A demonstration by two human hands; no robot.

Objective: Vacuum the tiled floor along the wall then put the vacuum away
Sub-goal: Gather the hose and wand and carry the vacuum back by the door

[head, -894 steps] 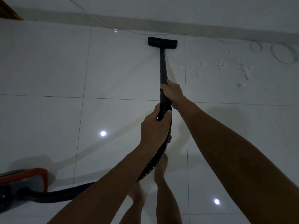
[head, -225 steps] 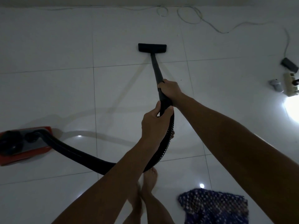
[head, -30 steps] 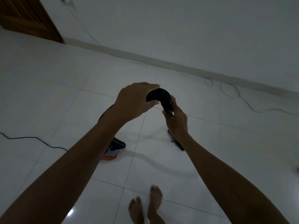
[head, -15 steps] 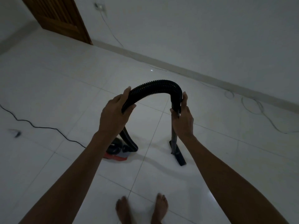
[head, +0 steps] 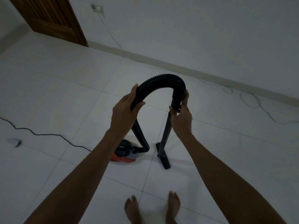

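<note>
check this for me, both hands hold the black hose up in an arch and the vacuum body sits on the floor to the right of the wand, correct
Not quite. In the head view the vacuum body sits left of the wand, not right. The rest holds: the left hand and right hand hold the black hose in an arch.

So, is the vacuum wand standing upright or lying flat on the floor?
Upright, nearly vertical: the wand rises from the floor nozzle on the tiles up to the right hand, which grips its top.
</note>
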